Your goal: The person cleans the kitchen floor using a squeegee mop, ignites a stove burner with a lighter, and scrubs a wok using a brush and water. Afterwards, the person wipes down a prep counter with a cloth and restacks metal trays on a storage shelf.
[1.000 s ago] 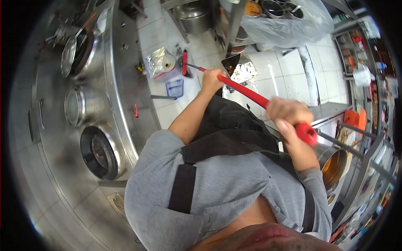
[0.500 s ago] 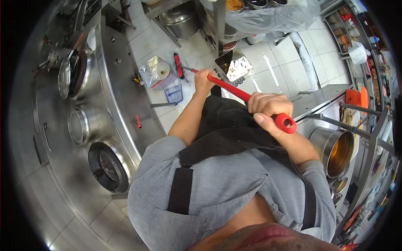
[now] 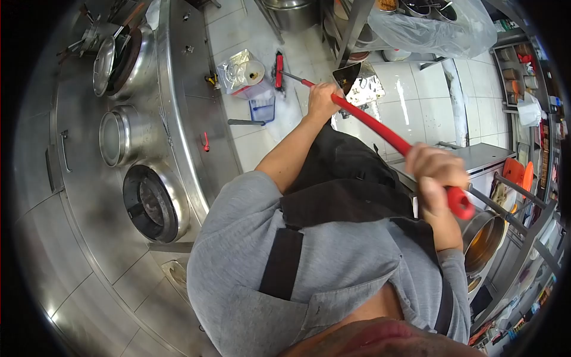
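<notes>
My left hand (image 3: 324, 102) is closed round the lower part of a long red handle (image 3: 375, 126). Near the handle's top end is my right hand (image 3: 437, 168), wrapped round it and slightly blurred. At the far end, a red broom head (image 3: 279, 70) rests on the tiled floor (image 3: 297, 47). Left of it stands a clear plastic container (image 3: 257, 89) with foil on top. A blue dustpan (image 3: 262, 110) with a grey handle lies just below the broom head. Right of the broom stands a dark, open pan-like container (image 3: 347, 76) beside shiny foil.
A steel counter (image 3: 178, 119) runs along the left, with pots and a black-ringed burner (image 3: 151, 204). At the lower right sits a steel pot (image 3: 483, 241) with orange contents. Shelving and a plastic-covered rack (image 3: 428, 33) stand at the upper right.
The view has shifted, so the floor items appear farther right and higher. Since half a second ago, my right hand has moved right and down in view with the handle's end. Both hands keep their grip.
</notes>
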A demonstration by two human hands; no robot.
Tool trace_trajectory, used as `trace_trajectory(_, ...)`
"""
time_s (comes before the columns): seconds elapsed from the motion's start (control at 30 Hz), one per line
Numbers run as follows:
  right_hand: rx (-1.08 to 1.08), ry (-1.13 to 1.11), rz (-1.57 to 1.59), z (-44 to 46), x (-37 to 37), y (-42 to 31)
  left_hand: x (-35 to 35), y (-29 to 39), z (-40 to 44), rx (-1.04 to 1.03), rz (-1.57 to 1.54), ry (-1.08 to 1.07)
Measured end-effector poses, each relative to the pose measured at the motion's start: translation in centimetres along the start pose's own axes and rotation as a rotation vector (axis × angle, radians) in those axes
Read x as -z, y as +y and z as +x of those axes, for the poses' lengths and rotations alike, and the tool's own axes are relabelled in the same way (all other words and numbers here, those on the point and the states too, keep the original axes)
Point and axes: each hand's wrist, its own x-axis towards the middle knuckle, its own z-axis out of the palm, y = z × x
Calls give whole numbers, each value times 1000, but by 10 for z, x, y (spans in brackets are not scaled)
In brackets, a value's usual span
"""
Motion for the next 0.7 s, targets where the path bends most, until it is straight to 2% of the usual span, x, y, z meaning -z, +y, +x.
trace_trajectory(0.07, 62, 133, -35, 4, 11, -25, 9, 35, 6, -120, -61, -16)
trace_trajectory(0.1, 116, 173, -27, 9, 18, -39, 4, 47, 7, -138, -234, -29)
trace_trajectory(0.13, 209, 130, 29, 10, 39, -49, -1, 61, 7, -109, -208, -80)
trace_trajectory(0.17, 265, 196, 39, 10, 49, -63, -1, 83, 10, -84, -286, -63)
trace_trajectory(0.27, 265, 265, 62, 6, 78, -102, -9, 120, 16, -142, -377, -221)
trace_trajectory(0.3, 273, 321, 58, 8, 79, -105, -13, 122, 18, -137, -373, -217)
trace_trajectory(0.37, 280, 345, 74, 14, 72, -96, -19, 124, 25, -143, -375, -477)
trace_trajectory(0.4, 250, 416, 18, 17, 67, -85, -28, 116, 26, -126, -366, -525)
trace_trajectory(0.47, 238, 527, -29, 23, 60, -61, -38, 100, 26, -122, -351, -484)
trace_trajectory(0.57, 240, 468, -23, 27, 53, -39, -49, 74, 28, -97, -280, -392)
trace_trajectory(0.63, 177, 626, -9, 26, 39, -23, -47, 54, 31, -103, -248, -360)
trace_trajectory(0.7, 177, 543, -47, 21, 44, -17, -40, 47, 31, -45, -208, -413)
